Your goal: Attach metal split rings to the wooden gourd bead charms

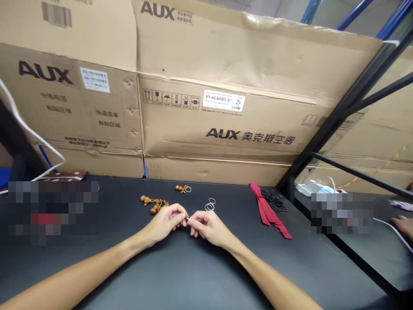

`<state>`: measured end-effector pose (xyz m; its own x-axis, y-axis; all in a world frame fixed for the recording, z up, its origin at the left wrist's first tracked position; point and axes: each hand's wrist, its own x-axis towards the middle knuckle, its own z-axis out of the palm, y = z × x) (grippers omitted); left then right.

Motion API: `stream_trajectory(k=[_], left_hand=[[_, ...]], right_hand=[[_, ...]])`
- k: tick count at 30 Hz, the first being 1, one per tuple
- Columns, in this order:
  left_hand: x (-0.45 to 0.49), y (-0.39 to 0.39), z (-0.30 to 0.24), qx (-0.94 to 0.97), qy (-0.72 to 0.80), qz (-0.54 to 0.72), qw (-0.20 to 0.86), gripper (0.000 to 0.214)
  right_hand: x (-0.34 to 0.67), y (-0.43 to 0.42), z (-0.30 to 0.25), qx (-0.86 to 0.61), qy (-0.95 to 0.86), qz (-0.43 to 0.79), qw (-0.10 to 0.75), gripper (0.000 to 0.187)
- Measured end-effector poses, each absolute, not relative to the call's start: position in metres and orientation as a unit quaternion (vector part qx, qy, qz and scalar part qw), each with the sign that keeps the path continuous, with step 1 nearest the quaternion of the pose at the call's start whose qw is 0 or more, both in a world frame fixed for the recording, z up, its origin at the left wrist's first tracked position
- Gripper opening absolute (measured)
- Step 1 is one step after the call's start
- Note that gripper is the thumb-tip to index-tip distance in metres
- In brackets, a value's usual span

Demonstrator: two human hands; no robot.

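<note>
Just above the table, my left hand (166, 221) and my right hand (208, 226) meet fingertip to fingertip. The left fingers are closed on a small brown wooden gourd charm, mostly hidden by them. A thumb-and-finger pinch of my right hand grips something tiny at the same spot, too small to make out. Behind the left hand lie more gourd charms (155, 209) with orange-brown cords. Farther back is a gourd charm with a metal ring attached (179, 188). Several loose metal split rings (210, 204) lie behind my right hand.
Red ribbon strips (269, 209) lie at the right of the black table (161, 275), beside a pile of black cords or straps (274, 201). Large cardboard boxes (219, 120) wall off the back. A black metal frame post (335, 112) slants along the right; another person's hand (405, 226) shows beyond.
</note>
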<state>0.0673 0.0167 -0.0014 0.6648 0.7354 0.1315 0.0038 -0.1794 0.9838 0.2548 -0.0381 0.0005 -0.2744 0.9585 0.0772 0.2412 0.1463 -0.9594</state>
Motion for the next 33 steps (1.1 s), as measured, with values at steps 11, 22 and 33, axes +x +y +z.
stream_trajectory(k=[11,22,33], left_hand=[[0.0673,0.0190,-0.0052,0.611,0.232,0.306,0.693,0.030],[0.0690,0.0162,-0.0066,0.647,0.243,0.313,0.652,0.029],[0.0691,0.0122,-0.0038,0.640,0.236,0.294,0.670,0.030]], right_hand=[[0.2627,-0.0322,-0.0034,-0.406,-0.657,0.501,0.390,0.034],[0.2550,-0.0393,0.0016,-0.449,-0.662,0.472,0.370,0.025],[0.2575,-0.0397,0.0011,-0.443,-0.682,0.463,0.352,0.025]])
